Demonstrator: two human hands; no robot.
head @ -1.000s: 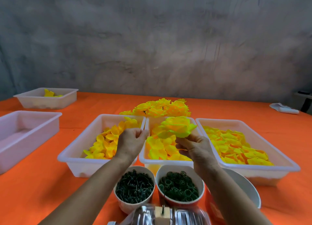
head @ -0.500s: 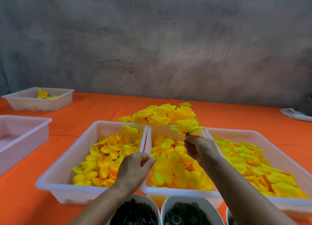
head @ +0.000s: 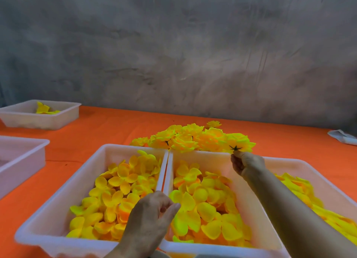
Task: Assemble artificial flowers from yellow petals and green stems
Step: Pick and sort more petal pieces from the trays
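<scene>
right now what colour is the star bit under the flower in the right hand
Dark green, nearly black, on the flower the right hand holds; head view.

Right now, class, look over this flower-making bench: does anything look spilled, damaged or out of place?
Nothing stands out. Loose yellow fabric petals sit inside their white plastic trays; finished yellow flowers lie heaped on the orange tablecloth behind, where the right hand places another.

Matt cloth petals (head: 123,192), plastic trays (head: 58,205)
</scene>
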